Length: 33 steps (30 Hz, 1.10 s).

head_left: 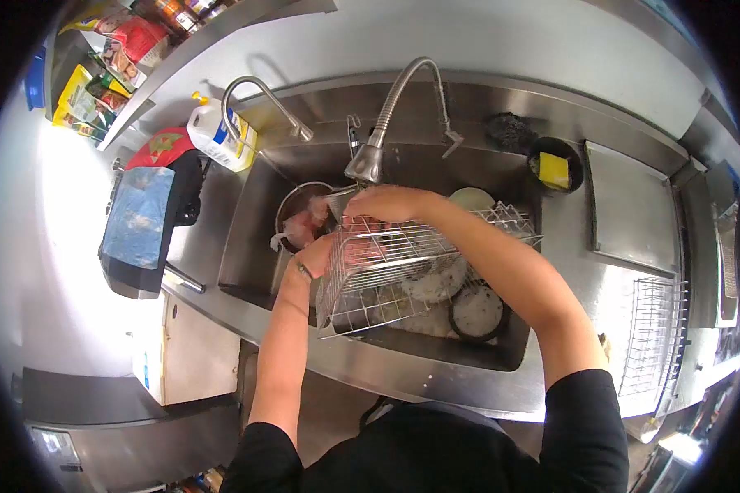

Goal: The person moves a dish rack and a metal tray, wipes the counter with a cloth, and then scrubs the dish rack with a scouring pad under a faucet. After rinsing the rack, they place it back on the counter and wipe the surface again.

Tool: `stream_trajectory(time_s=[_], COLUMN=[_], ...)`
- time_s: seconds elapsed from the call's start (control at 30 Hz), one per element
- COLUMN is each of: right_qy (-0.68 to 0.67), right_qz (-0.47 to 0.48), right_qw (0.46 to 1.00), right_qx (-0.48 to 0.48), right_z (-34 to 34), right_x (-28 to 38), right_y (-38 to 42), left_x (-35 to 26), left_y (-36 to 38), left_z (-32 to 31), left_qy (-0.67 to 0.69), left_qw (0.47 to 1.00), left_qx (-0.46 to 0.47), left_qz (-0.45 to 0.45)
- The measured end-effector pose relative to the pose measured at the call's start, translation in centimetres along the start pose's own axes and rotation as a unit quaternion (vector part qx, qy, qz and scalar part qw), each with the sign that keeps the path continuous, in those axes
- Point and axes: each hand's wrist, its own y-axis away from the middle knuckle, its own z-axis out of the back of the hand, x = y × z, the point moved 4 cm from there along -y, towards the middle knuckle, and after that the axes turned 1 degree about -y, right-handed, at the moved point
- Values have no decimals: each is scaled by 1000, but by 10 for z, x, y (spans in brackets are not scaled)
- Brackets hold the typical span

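Observation:
A wire rack [386,263] is tilted over the steel sink [510,345], below the spray faucet [367,163]. My left hand [319,253] is at the rack's left side, its fingers mostly hidden behind the wires. My right hand [382,204] is closed at the rack's upper edge, just under the faucet head; its fingertips are hard to make out. Left of the rack stands a round pot [286,205] with something pink and a whitish bag [292,234] in it. Beneath the rack lie a black-rimmed round dish [478,312] and foamy water.
A second faucet [265,89] and a white jug [219,135] stand at the back left. A black bowl holds a yellow sponge [554,170], beside a dark scrubber [510,130]. On the right counter are a metal tray [633,205] and another wire rack [654,337].

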Motion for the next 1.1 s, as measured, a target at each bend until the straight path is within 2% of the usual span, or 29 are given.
stream_trajectory(time_s=[0.03, 0.1, 0.13, 0.17, 0.23, 0.27, 0.3, 0.33, 0.4, 0.43, 0.57, 0.77, 0.83, 0.87, 0.9, 0.93, 0.97, 1.03, 1.07, 1.1], right_qy=[-3, 9, 8, -7, -24, -30, -34, -18, -4, 8, -16, -76, -102, -120, -135, -154, -152, -161, -110, -111], right_qz=[1, 43, 45, 11, -24, -44, -65, -69, -54, -40, -73, -33, -33, -36, -39, -41, -41, -49, -38, -38], right_qw=[1000, 998, 998, 998, 997, 997, 996, 997, 998, 999, 997, 997, 994, 992, 989, 987, 987, 985, 993, 993], right_qx=[1, 34, 34, 53, 69, 55, 41, 9, 20, 32, 13, 4, -7, 14, 37, 22, 22, 20, 31, 30], right_z=[-1, -5, -5, -7, -7, -2, 3, 10, 16, 17, 16, 16, 21, 20, 18, 16, 12, 6, 5, 3], right_x=[-2, 1, -1, -4, -10, -2, 7, 15, 11, 9, 6, 12, 12, 8, 9, 10, 11, 10, 9, 8], right_y=[-1, -2, -5, -7, -5, 4, 13, 20, 15, 12, 14, 36, 40, 39, 39, 39, 37, 31, 26, 22], left_x=[-3, -15, -33, -35, -41, -38, -28, -19, -22, -25, -27, -26, -9, 3, 4, 3, 6, 4, 7, 8], left_y=[-3, -3, 3, 4, 6, 1, -6, -13, -12, -10, -18, 2, 26, 35, 48, 61, 67, 76, 78, 81], left_z=[4, -9, -45, -55, -54, -49, -36, -21, -27, -31, -42, -66, -59, -66, -75, -85, -94, -111, -119, -119], left_qy=[1, -56, -144, -145, -124, 92, 93, 15, -114, -127, -118, -122, -74, -74, -262, -438, -438, -422, -421, -421], left_qw=[1000, 996, 989, 989, 976, 992, 992, 994, 983, 982, 988, 979, 987, 988, 938, 843, 842, 808, 794, 794], left_qx=[-2, 72, 8, 7, -154, -60, -59, -54, -61, -60, -57, -122, -40, -37, -108, -176, -176, -216, -175, -174], left_qz=[2, -4, -24, -22, -91, -64, -64, -94, -133, -127, -84, -110, -135, -129, -197, -258, -260, -350, -403, -402])
